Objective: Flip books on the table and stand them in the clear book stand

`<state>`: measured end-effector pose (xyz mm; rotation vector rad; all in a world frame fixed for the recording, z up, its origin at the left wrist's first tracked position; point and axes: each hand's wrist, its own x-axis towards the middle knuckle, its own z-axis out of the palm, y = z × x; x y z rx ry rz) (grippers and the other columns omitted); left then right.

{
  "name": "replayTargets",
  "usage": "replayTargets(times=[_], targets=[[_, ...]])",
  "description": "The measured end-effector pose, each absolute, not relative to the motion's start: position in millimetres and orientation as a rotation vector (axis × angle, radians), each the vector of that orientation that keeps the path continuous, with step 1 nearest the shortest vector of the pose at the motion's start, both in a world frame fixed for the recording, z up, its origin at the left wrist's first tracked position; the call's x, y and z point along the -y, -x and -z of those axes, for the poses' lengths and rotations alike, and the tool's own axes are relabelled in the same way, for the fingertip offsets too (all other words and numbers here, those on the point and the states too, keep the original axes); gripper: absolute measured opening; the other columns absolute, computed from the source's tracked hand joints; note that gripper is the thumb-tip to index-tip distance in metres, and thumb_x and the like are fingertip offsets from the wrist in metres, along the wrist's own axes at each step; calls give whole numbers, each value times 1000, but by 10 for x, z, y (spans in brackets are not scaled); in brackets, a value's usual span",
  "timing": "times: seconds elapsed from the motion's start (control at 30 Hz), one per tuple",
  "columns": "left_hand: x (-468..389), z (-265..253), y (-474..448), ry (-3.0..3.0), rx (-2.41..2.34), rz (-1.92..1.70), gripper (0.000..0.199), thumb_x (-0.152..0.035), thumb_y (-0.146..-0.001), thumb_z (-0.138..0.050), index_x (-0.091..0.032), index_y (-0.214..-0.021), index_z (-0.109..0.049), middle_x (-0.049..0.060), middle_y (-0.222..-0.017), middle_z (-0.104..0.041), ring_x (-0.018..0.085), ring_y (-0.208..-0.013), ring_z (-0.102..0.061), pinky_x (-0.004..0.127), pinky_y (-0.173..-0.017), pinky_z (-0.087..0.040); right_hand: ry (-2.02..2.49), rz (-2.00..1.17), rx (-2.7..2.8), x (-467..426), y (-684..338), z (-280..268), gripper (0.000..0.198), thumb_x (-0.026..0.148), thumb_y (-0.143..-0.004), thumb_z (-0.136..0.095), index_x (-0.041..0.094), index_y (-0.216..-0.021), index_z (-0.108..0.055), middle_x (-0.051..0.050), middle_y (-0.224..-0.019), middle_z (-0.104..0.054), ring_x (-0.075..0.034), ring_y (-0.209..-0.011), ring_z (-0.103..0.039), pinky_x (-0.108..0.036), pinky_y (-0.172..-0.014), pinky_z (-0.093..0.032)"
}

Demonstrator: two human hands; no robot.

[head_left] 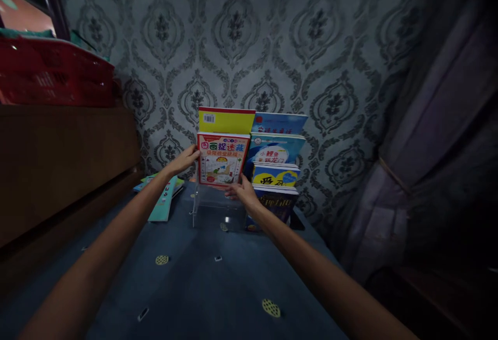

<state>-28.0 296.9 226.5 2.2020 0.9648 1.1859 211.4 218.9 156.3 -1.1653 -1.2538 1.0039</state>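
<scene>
A picture book with a red-bordered cover point(223, 161) stands in the left column of a clear stepped rack point(195, 207), in front of a yellow book point(227, 121). My left hand point(183, 162) grips its left edge near the top. At its lower right corner is my right hand point(244, 193), thumb on the edge and fingers under the bottom. The right column carries blue books point(277, 145), a blue-and-yellow book point(275, 175) and a dark book point(278, 202), tiered from back to front. The rack's lower left tiers show bare clear plastic.
Several books, a teal one point(163, 200) on top, lie on the blue patterned cloth point(187, 283) left of the rack. A wooden cabinet point(66, 158) with a red basket point(54, 72) stands at left. A tied curtain point(392, 200) hangs at right, and patterned wallpaper point(233, 59) rises behind.
</scene>
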Motion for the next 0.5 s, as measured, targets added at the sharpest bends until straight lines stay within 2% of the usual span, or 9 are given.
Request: replayTargets(times=[0.1,0.2,0.37,0.43,0.5], targets=[[-2929,-2279,339,-2209,-982,-1162,43,-47,-91,-46,-14,-118,-57,10,-110,-64,23,-97,-60,35,-81,-51,1167,-992,1276,-2201,-2114,-1545,71,9,-77,-53,19,-144,-33,2,-73,-70,-12,-55,-68,-17,-48,-49],[-2892,-2278,386,-2195,-999,-1150,45,-47,-93,-43,-14,-122,-54,10,-110,-65,23,-100,-61,35,-80,-52,1163,-982,1302,-2206,-2114,-1532,69,11,-78,-54,21,-143,-35,0,-77,-72,-13,-57,-69,-17,-48,-48],[-2819,-2011,584,-2178,-1496,-1028,46,-45,-95,-35,-19,-131,-48,9,-120,-64,23,-109,-62,35,-87,-51,1157,-999,1263,-2216,-2111,-1520,78,10,-77,-55,19,-149,-26,-1,-78,-73,-14,-59,-70,-18,-48,-49],[-2745,-1745,723,-2126,-1688,-962,45,-44,-92,-42,-16,-127,-52,13,-121,-64,28,-114,-59,41,-94,-48,1154,-1001,1267,-2217,-2114,-1506,78,11,-77,-54,18,-149,-25,-2,-80,-73,-14,-60,-70,-18,-49,-49],[-2636,-1416,858,-2033,-1890,-863,49,-47,-86,-53,-12,-120,-57,21,-123,-62,37,-119,-55,51,-99,-42,1139,-983,1285,-2209,-2117,-1475,77,13,-78,-53,17,-149,-25,-3,-83,-73,-15,-63,-71,-19,-51,-50]])
